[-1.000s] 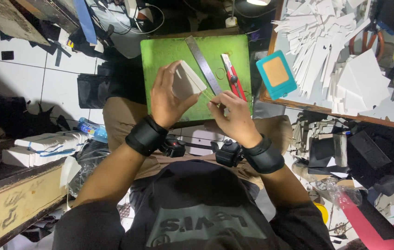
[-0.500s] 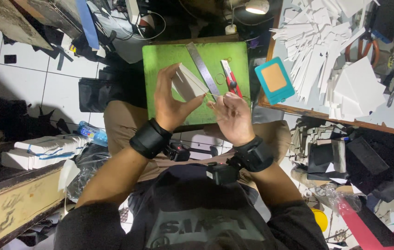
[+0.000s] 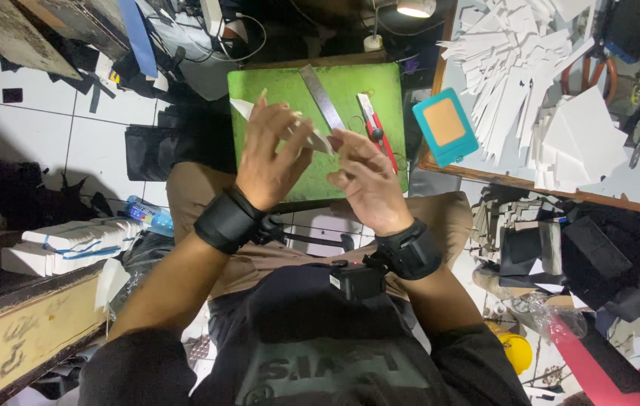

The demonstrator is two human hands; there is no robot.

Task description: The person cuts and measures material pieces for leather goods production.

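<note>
- Left hand (image 3: 269, 154) grips a white card piece (image 3: 248, 110) above the green cutting mat (image 3: 275, 86); right hand (image 3: 365, 179), fingers loosely curled, pinches its other end.
- Steel ruler (image 3: 321, 95) and red knife (image 3: 377, 129) lie at one o'clock of the hands.
- Judged step: folding or checking; next calls for a steady pinch.

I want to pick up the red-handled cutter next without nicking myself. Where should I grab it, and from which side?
Take the red-handled cutter by the middle of its long handle, coming from the right edge of the green cutting mat. It lies flat and lengthwise, close beside the metal ruler, so the right side looks freer. The right hand is nearest. Which end carries the blade is unclear, so avoid both ends.
</note>
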